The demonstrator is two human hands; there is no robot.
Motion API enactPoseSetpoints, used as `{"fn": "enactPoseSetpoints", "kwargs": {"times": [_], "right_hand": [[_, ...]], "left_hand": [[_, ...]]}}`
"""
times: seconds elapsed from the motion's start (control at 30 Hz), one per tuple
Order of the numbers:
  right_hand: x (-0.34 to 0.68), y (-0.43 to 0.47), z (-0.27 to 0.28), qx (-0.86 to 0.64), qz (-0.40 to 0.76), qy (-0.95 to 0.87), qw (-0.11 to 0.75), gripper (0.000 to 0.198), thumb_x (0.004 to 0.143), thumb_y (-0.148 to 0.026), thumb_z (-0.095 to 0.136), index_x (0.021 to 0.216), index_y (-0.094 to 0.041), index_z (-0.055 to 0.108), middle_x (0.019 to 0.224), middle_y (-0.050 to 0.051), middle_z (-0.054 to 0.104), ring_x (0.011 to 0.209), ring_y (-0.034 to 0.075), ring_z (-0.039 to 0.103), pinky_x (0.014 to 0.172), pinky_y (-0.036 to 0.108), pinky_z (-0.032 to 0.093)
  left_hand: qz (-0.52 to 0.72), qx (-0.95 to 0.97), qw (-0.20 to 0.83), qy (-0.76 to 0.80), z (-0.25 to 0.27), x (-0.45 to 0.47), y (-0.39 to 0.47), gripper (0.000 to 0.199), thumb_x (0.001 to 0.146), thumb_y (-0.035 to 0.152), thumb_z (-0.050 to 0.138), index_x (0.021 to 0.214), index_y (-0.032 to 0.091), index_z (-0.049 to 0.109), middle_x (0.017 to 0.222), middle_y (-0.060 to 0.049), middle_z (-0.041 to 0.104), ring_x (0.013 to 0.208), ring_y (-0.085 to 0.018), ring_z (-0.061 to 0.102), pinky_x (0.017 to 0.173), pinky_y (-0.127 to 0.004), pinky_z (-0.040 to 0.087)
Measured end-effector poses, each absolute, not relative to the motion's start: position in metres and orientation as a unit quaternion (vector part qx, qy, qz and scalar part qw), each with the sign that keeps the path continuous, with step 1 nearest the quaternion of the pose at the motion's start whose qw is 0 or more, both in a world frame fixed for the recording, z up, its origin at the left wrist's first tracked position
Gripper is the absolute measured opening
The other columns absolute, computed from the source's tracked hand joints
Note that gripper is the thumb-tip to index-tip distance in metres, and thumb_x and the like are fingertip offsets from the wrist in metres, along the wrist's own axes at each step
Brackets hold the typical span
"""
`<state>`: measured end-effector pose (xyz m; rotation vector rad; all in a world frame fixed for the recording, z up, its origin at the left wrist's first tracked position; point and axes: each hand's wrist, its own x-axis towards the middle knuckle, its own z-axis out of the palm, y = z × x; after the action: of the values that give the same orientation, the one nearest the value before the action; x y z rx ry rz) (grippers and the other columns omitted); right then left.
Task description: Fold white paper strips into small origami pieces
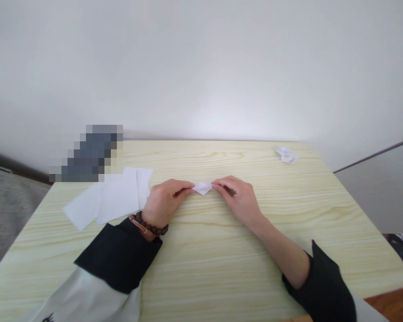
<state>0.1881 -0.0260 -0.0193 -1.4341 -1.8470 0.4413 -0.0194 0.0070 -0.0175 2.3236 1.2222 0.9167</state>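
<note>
A small white folded paper boat (202,188) is stretched between my two hands, over the middle of the table. My left hand (166,200) pinches its left tip between thumb and fingers. The right tip is pinched the same way by my right hand (238,197). At the far right of the table lie two more small folded paper pieces (285,154) of a similar shape. Several flat white sheets of paper (119,197) overlap one another just left of my left hand.
A dark object (87,156), blurred into blocks, is at the table's back left corner. The light wood-grain table (204,268) meets a white wall (201,67) at its back edge. Something brown (392,304) shows below the right front edge.
</note>
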Motion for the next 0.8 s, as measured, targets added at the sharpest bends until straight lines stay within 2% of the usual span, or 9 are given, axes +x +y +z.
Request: {"fn": "enactPoseSetpoints", "kwargs": {"times": [0.47,0.67,0.8], "right_hand": [[0.187,-0.025,-0.025,-0.55,0.147,-0.743,0.353,0.017,0.09,-0.026,0.054,0.087,-0.022,0.07,0.086,0.002,0.071,0.08,0.016,0.064,0.074,0.028,0.045],[0.201,-0.019,-0.023,-0.56,0.171,-0.701,0.407,0.016,0.087,-0.026,0.056,0.087,-0.021,0.071,0.085,0.003,0.071,0.073,0.015,0.064,0.067,0.026,0.048],[0.222,-0.012,-0.022,-0.58,0.178,-0.683,0.407,0.018,0.084,-0.028,0.056,0.086,-0.019,0.071,0.083,0.004,0.072,0.069,0.014,0.063,0.065,0.027,0.049]], "left_hand": [[0.32,0.838,0.147,0.417,-0.021,-0.017,0.007,0.022,0.087,0.033,0.054,0.085,0.021,0.072,0.082,-0.001,0.074,0.075,-0.016,0.067,0.07,-0.027,0.052],[0.298,0.842,0.108,0.437,-0.024,-0.016,0.011,0.03,0.084,0.037,0.059,0.107,0.019,0.067,0.099,-0.006,0.071,0.092,-0.021,0.063,0.083,-0.035,0.052],[0.25,0.867,0.065,0.426,-0.021,-0.012,0.011,0.029,0.087,0.033,0.054,0.108,0.019,0.067,0.114,-0.007,0.067,0.107,-0.025,0.057,0.093,-0.045,0.046]]}}
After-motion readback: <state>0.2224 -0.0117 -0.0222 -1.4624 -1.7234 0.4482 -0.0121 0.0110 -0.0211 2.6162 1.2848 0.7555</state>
